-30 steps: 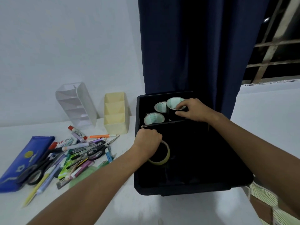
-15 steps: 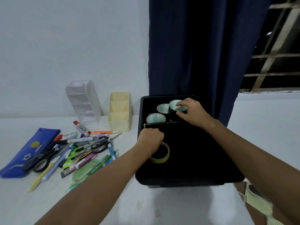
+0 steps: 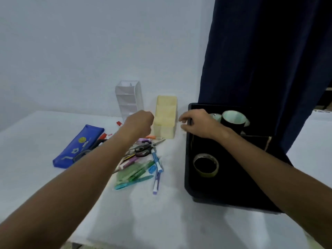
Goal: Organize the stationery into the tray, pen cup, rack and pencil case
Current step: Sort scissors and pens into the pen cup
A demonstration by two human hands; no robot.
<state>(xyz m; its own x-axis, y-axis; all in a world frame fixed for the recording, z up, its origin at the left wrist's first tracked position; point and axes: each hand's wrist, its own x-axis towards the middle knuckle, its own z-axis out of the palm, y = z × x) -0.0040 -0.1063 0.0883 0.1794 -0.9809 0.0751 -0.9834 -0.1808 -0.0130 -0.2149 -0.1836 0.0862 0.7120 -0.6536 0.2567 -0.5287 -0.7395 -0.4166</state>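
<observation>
A black tray (image 3: 189, 178) stands on the right of the white table. One yellowish tape roll (image 3: 205, 165) lies in its front compartment, and black tape rolls (image 3: 232, 121) stand in the rear one. My right hand (image 3: 198, 124) hovers over the tray's left rim with loosely curled fingers and holds nothing that I can see. My left hand (image 3: 139, 124) is curled into a fist above the far end of a pile of pens and markers (image 3: 140, 168), with nothing visible in it. Black scissors (image 3: 143, 151) lie in that pile.
A yellow compartment holder (image 3: 166, 121) and a clear white rack (image 3: 129, 99) stand against the wall behind the pile. A blue pencil case (image 3: 79, 146) lies at the left with more scissors beside it. A dark blue curtain (image 3: 269, 60) hangs behind the tray.
My left hand let go of the yellowish tape roll and moved left out of the tray to above the pens. My right hand left the black rolls and moved to the tray's left rim.
</observation>
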